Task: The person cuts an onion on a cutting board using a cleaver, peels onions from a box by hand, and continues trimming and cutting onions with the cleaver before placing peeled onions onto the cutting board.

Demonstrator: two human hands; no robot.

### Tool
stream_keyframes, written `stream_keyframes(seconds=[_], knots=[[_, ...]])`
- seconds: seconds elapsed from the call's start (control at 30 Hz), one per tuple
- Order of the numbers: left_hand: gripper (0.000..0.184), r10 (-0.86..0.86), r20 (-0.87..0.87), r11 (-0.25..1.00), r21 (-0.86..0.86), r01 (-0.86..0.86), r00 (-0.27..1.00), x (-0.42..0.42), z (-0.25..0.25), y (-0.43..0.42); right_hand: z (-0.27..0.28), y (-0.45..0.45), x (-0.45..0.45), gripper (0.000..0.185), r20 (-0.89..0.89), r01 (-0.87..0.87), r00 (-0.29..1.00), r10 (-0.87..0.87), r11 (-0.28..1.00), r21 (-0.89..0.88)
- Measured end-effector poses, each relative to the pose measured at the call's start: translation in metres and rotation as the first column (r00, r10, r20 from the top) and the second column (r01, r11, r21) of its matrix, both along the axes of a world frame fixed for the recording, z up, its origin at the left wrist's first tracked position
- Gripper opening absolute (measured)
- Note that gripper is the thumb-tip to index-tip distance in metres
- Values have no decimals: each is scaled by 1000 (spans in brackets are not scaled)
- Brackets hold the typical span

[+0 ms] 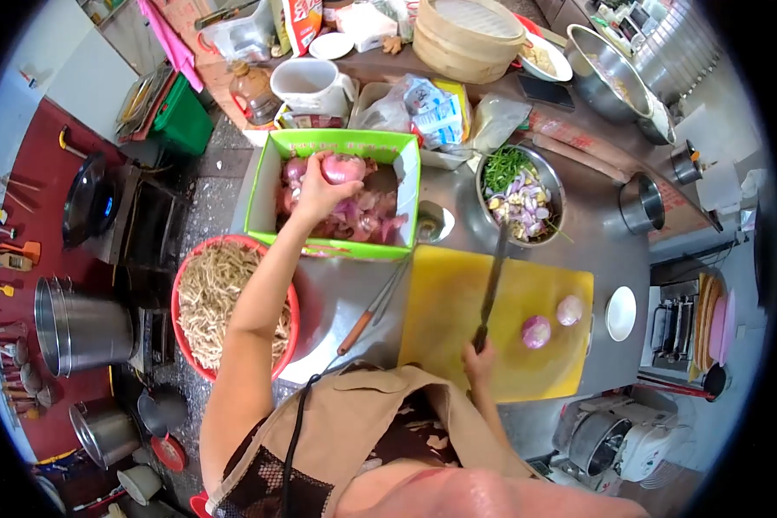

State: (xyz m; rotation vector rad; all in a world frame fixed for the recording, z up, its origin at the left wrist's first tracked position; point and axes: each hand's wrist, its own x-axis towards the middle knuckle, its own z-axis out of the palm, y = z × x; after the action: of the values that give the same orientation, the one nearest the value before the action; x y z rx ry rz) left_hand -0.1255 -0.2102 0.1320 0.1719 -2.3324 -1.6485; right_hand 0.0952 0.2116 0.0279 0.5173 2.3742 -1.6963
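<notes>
My left hand reaches into a green-and-white cardboard box, its fingers around a red onion. Loose onion skins and other onions lie below it. My right hand grips the dark handle of a knife, whose long blade points away over the yellow cutting board. Two peeled red onions, a nearer one and a farther one, rest on the board's right side. Past the knife tip stands a steel bowl of chopped onion and green herbs.
A red basin of pale shredded food stands left of the table, under my left forearm. A wooden-handled tool lies beside the board. A white bowl sits at right. A bamboo steamer and bags crowd the back.
</notes>
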Motion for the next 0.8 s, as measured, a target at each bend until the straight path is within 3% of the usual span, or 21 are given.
stream_keyframes(seconds=[0.03,0.07,0.1,0.13,0.2,0.27,0.3,0.33,0.4,0.43,0.47,0.5,0.53,0.63,0.7,0.8], knots=[[87,-5,2,995,102,5,1000,7,-5,-7,-2,-8,-14,23,-121,-92,989,88,995,-27],[87,-14,6,977,211,13,1000,13,-10,-11,26,-40,-39,26,-214,-12,976,-28,983,-182],[87,-10,25,982,188,5,1000,18,-9,-14,67,-70,-66,26,-233,20,971,-56,988,-153],[86,-9,46,986,166,2,999,26,-6,-15,50,-84,-87,23,-577,92,816,-34,993,72],[87,-59,-103,983,168,75,993,34,3,-10,42,-100,-103,18,-388,34,917,-97,986,-165],[88,-80,-101,968,228,101,992,41,9,-10,90,-129,-104,15,-365,-29,931,-14,993,-113],[85,-66,-122,986,146,83,990,43,7,-12,97,-138,-110,12,-550,-119,826,125,992,47],[83,-59,-137,996,63,68,989,46,5,-13,116,-147,-114,14,-481,-189,845,235,971,144],[87,-50,-127,998,25,53,991,47,0,-14,135,-173,-126,30,-700,-166,610,371,924,345],[87,-96,-113,993,57,103,989,45,-6,-17,143,-181,-126,30,-699,-159,614,366,925,345],[87,-141,-101,985,89,150,985,42,-13,-19,150,-187,-126,36,-594,-193,602,533,819,540],[66,-146,-187,928,315,200,972,48,-14,-10,152,-192,-126,42,-453,-225,585,672,672,706],[41,-223,-236,930,-342,134,946,42,-10,-18,150,-198,-127,42,-454,-221,588,669,673,706],[21,-222,-231,919,-373,124,947,39,-19,-18,143,-209,-129,45,-431,-189,548,717,608,771],[16,-147,-262,898,-441,17,954,41,-24,-19,146,-212,-126,45,-375,-236,569,732,582,778],[14,-28,-331,917,-385,-108,943,46,-21,-9,153,-215,-122,44,-261,-323,608,750,533,782]])
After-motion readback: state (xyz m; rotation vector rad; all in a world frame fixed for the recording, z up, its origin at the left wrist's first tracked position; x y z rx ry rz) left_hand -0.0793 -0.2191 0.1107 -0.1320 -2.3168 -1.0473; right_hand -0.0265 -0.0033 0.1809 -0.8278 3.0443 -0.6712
